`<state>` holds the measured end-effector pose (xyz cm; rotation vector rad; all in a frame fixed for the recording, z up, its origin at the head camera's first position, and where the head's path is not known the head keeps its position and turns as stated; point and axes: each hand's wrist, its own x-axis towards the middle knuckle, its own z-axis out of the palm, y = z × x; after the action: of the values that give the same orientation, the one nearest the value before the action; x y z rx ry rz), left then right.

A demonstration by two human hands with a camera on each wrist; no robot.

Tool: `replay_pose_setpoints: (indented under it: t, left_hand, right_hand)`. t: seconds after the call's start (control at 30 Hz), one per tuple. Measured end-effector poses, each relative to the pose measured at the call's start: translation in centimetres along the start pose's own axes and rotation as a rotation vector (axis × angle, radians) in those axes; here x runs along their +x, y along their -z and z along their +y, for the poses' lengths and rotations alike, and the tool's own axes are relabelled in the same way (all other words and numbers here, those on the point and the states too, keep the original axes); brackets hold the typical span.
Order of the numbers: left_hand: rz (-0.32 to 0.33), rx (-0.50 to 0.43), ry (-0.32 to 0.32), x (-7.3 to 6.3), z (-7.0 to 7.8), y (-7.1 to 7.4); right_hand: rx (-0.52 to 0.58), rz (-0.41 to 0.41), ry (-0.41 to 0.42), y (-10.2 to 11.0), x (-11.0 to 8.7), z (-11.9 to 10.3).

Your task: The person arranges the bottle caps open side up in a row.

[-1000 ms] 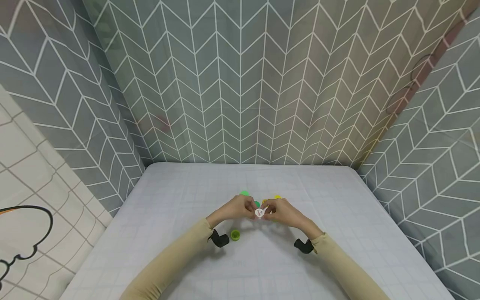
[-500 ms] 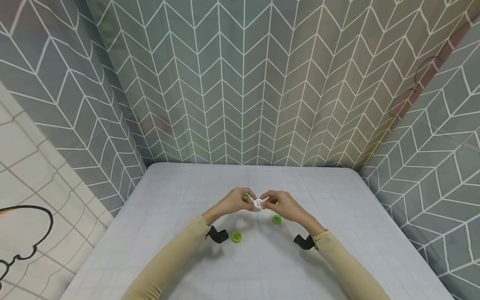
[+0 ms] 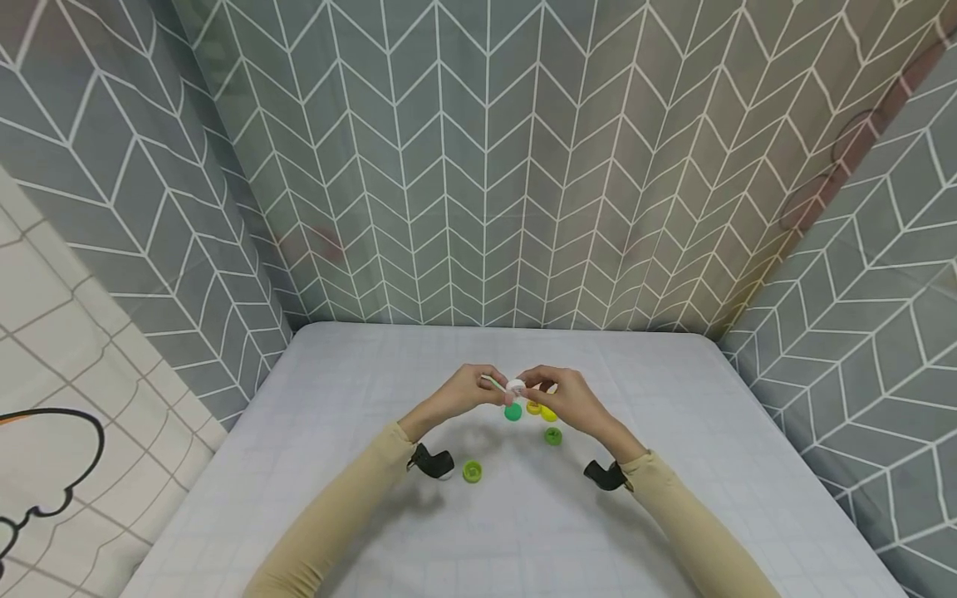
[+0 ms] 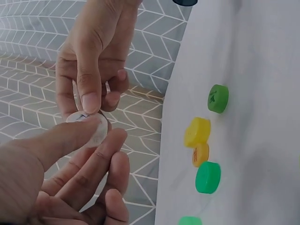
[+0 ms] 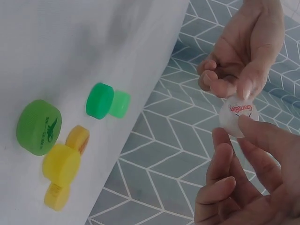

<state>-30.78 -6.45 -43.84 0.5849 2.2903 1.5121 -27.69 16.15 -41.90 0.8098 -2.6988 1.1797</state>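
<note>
As the left hand is pinching the white cap, the right hand is gripping it from the opposite side, neither lying nearer!

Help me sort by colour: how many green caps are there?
4: lime cap at near left, printed cap by the yellow caps, emerald cap farther off, pale cap beyond it. More may be hidden.
</note>
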Motion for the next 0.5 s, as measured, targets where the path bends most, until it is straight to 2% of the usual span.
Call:
replay_pose_setpoints:
  t: [0.13, 0.3, 0.5]
  left_hand:
    - [0.005, -0.04, 0.017, 0.11, -0.37, 0.11]
    - [0.002, -0.025, 0.001, 0.03, -0.47, 0.23]
    - [0.034, 0.013, -0.01, -0.57, -0.33, 0.48]
  right_hand:
    - [-0.003, 0.014, 0.012, -0.12, 0.01, 0.08]
    - [-0.008, 0.022, 0.031, -0.23, -0.1, -0.15]
    - [-0.016, 0.014, 0.043, -0.54, -0.12, -0.62]
